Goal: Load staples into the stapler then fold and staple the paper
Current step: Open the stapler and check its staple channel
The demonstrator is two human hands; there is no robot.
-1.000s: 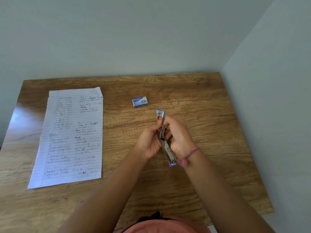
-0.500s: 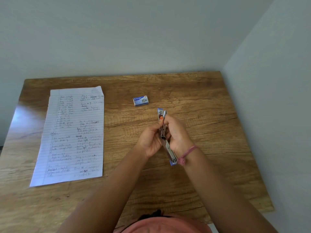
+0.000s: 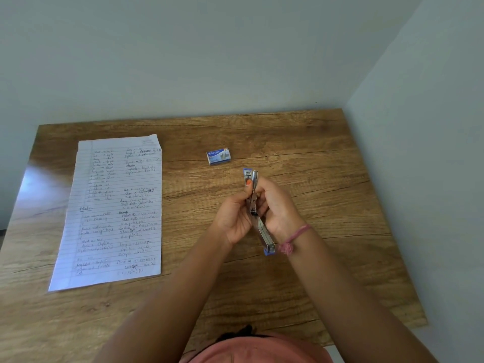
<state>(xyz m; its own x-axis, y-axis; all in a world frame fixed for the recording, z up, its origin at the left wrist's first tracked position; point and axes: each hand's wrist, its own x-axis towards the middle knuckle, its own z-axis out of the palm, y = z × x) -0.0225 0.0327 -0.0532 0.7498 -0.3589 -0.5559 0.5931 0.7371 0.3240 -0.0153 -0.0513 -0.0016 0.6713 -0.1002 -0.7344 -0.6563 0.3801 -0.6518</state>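
Both hands hold the stapler (image 3: 255, 205) above the wooden table (image 3: 314, 179) — the left hand (image 3: 235, 218) curls around its left side, thumb with an orange-painted nail pressed near the far tip, and the right hand (image 3: 277, 208) wraps it from the right. The stapler is a slim metal one with blue ends, lying lengthwise away from the person, its near end poking out below the right wrist beside a pink wristband (image 3: 293, 238). Just beyond the far tip lies a small blue staple box (image 3: 219, 156), apart from the hands. Well to the left lies the lined, handwritten paper (image 3: 112, 213) — flat and unfolded.
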